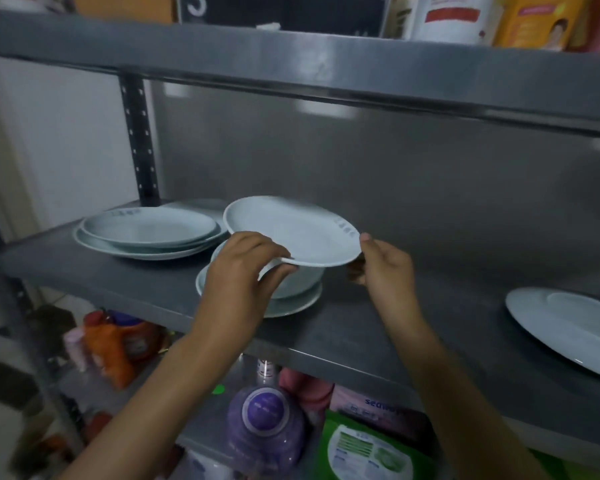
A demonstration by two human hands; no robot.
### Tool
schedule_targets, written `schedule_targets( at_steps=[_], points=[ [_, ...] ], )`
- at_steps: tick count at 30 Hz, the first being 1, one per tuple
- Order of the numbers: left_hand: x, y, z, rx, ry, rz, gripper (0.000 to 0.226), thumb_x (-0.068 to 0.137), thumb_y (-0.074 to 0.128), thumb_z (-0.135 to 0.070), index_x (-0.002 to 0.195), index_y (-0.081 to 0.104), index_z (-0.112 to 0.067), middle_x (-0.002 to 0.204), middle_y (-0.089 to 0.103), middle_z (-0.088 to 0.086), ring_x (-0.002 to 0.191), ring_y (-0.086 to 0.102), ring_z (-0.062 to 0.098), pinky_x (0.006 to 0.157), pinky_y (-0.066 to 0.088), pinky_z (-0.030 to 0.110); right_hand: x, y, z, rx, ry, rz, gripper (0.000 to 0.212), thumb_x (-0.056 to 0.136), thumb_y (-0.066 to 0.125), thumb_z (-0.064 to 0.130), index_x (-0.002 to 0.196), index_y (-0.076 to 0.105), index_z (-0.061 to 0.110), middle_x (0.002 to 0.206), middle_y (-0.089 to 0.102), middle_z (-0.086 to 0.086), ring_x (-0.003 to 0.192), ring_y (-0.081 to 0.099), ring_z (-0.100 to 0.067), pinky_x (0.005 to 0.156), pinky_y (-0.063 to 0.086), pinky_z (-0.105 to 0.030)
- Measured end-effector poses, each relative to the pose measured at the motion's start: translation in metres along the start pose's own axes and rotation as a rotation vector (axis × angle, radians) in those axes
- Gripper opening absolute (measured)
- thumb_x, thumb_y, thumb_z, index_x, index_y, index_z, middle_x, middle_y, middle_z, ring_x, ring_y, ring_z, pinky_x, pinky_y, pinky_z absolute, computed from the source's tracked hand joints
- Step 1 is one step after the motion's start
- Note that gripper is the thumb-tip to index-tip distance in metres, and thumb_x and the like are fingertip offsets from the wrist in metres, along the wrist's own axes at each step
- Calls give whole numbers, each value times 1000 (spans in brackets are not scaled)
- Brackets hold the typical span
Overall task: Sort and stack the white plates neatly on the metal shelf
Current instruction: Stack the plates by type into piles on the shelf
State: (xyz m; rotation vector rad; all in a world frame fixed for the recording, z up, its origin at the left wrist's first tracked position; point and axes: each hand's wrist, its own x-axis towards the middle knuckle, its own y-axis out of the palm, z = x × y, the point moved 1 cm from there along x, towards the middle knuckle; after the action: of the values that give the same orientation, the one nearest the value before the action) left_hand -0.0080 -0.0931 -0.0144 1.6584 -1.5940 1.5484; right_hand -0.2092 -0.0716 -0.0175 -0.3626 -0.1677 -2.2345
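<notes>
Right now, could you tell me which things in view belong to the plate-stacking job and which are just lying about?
Job:
held plate, in left hand and right hand
left stack
bowl on plate
large plate
metal shelf

Lying about:
purple bottle
orange bottle
green packet

Large plate (568, 327) cut off at right edge

Two bare forearms; left hand (243, 268); right hand (383, 268); no sleeves, rings, watch
</notes>
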Motion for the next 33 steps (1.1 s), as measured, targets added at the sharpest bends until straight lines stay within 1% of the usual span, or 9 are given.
schedule_targets(
  at_steps=[3, 6, 9, 16, 18, 21, 24, 27, 33],
  points=[
    [-12, -17, 15, 11, -90, 24, 18, 76, 70, -30, 82, 71, -13, 83, 67, -4, 85, 56, 9, 79, 39, 14, 0, 13, -14, -99, -65, -50, 28, 86, 53, 40, 103, 65, 20, 98, 70, -3, 93, 65, -18, 90, 51, -52],
    [-20, -24, 28, 33, -127, 71, 20, 74, 70, -31, 81, 71, -13, 83, 67, -4, 82, 57, 10, 77, 41, 20, -6, 17, -22, -189, -129, -77, 33, 93, 54, 27, 123, 54, 13, 104, 64, -2, 98, 61, -17, 93, 48, -37],
    [-26, -27, 36, 17, -166, 113, 16, 74, 76, -25, 81, 71, -12, 83, 67, -3, 83, 60, 15, 77, 41, 20, -11, 20, -30, -285, -149, -72, 32, 94, 52, 26, 125, 51, 16, 104, 65, 1, 96, 60, -12, 87, 45, -26],
    [-40, -25, 38, -67, -235, 206, 13, 77, 77, -12, 88, 72, -9, 96, 71, 0, 120, 51, 15, 93, 34, 16, -17, 26, -45, -338, -155, -78, 31, 94, 53, 24, 124, 53, 18, 104, 64, 3, 95, 59, -12, 93, 49, -37],
    [-44, -24, 37, -38, -249, 255, 11, 82, 73, -14, 92, 71, -14, 99, 70, -4, 127, 46, 20, 102, 33, 27, -17, 23, -45, -344, -153, -90, 31, 94, 53, 24, 124, 53, 18, 105, 64, 2, 96, 59, -13, 93, 48, -37],
    [-50, -23, 35, 50, -271, 335, 11, 89, 63, -21, 99, 68, -23, 109, 66, -10, 136, 35, 22, 112, 18, 49, -17, 17, -47, -354, -148, -102, 30, 94, 53, 25, 123, 53, 20, 106, 64, 2, 95, 59, -12, 92, 49, -34],
    [-51, -22, 30, 71, -256, 373, 17, 92, 53, -30, 105, 64, -29, 115, 61, -17, 138, 31, 17, 116, 11, 53, -18, 9, -50, -358, -183, -122, 29, 93, 54, 24, 122, 54, 20, 107, 64, -1, 97, 60, -13, 92, 50, -36],
    [-47, -21, 19, 89, -215, 375, 43, 82, 31, -45, 109, 61, -29, 115, 59, -18, 138, 33, 14, 117, 8, 53, -19, -4, -50, -369, -192, -137, 31, 93, 54, 23, 123, 53, 19, 111, 63, -1, 101, 60, -15, 94, 49, -41],
    [-29, 12, -25, 124, 11, 372, 44, 86, 32, -37, 112, 63, -19, 118, 64, -7, 134, 40, 16, 118, 5, 48, -22, -53, -47, -509, -221, -156, 37, 92, 55, 27, 128, 50, 22, 123, 58, 1, 113, 55, -16, 98, 46, -42]
  ],
)
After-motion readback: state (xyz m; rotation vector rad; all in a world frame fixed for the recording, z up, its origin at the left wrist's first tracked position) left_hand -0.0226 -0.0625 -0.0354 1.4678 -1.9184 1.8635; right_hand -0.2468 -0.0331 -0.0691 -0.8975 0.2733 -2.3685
